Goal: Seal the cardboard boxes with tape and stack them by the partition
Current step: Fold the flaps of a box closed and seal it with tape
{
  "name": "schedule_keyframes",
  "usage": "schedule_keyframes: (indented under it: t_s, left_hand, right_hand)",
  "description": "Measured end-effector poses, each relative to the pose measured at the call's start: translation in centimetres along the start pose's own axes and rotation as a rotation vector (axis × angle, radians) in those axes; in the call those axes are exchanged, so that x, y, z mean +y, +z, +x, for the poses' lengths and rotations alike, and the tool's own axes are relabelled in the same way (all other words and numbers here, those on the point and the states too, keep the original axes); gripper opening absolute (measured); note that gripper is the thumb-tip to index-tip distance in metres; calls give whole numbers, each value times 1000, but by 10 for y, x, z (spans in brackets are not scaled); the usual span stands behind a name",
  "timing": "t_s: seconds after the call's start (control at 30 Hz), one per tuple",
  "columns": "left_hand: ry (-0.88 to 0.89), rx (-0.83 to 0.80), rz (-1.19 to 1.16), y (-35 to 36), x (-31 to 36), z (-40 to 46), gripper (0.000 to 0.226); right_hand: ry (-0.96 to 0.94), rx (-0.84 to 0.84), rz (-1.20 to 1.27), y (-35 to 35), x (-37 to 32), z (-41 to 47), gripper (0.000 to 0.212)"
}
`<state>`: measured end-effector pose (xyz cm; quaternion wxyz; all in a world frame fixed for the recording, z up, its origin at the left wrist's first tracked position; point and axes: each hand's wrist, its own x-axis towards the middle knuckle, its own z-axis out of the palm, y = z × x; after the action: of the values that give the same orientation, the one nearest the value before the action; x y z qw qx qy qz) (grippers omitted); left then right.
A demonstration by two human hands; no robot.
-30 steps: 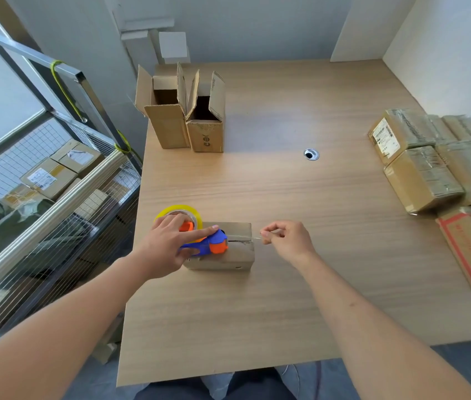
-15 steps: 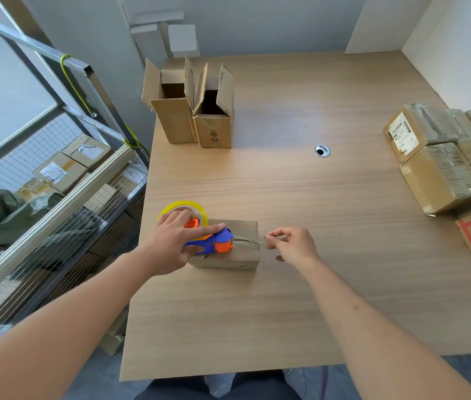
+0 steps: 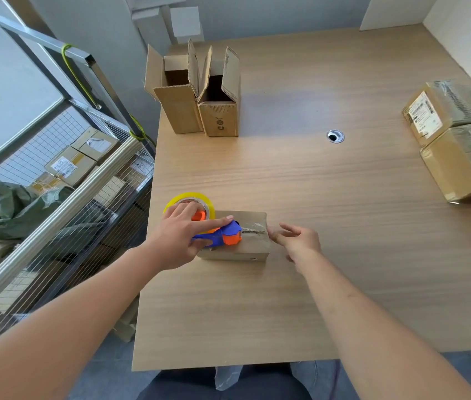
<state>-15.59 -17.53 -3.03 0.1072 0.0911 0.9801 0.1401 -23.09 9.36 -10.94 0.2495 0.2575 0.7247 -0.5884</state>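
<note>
Cardboard box [image 3: 238, 241], small and lying flat, sits near the left edge of the desk [image 3: 329, 226], close to the person. Left hand [image 3: 188, 233] is wrapped around the blue-and-orange tape dispenser [image 3: 222, 233], index finger laid along its top, pressing it onto the box; the yellow-edged tape roll [image 3: 189, 202] sticks out behind the fingers. Clear tape [image 3: 253, 226] appears to lie over the right part of the top seam. Right hand [image 3: 300, 239] is at the box's right end, fingers loosely spread, holding nothing; contact with the end face cannot be told. Judgement: the strip is being fixed down at the right end. To do it well: rub the tape end flat down the end face, brace the box against sliding, then draw the dispenser leftward along the seam, low and steady. Two open boxes [image 3: 199, 93] stand upright farther back; sealed parcels [image 3: 456, 140] lie at the right edge.
</note>
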Motion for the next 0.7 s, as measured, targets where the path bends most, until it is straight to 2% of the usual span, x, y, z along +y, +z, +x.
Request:
schedule_keyframes:
  t_s: [0.03,0.17,0.27,0.33,0.4,0.47,0.5,0.57,0.7]
  left_hand:
    - [-3,-2,1,0,0,0,65]
    - [-2,-10,13,1,-1,0,67]
    - [9,4,2,2,-1,-1,68]
    - [12,11,-11,3,-3,-1,68]
    - [14,11,-17,3,-3,-1,69]
    - [8,2,-10,2,-3,-1,69]
    - [5,-8,0,2,-3,0,69]
    - [8,-40,17,-1,-4,3,67]
    - [37,-158,32,-24,-3,16,62]
  right_hand:
    - [59,-6,50,1,1,1,46]
    - [259,-103,247,15,-4,1,30]
    - [257,-96,391,30,-9,-8,42]
    - [122,-33,355,43,-13,-16,37]
    - [-202,80,114,52,-9,-19,32]
    - [-482,59,-105,56,-2,-20,37]
    - [-546,7,-148,58,2,-19,38]
    - [-556,-41,-150,62,11,-15,42]
    - [-547,38,-200,64,16,-12,56]
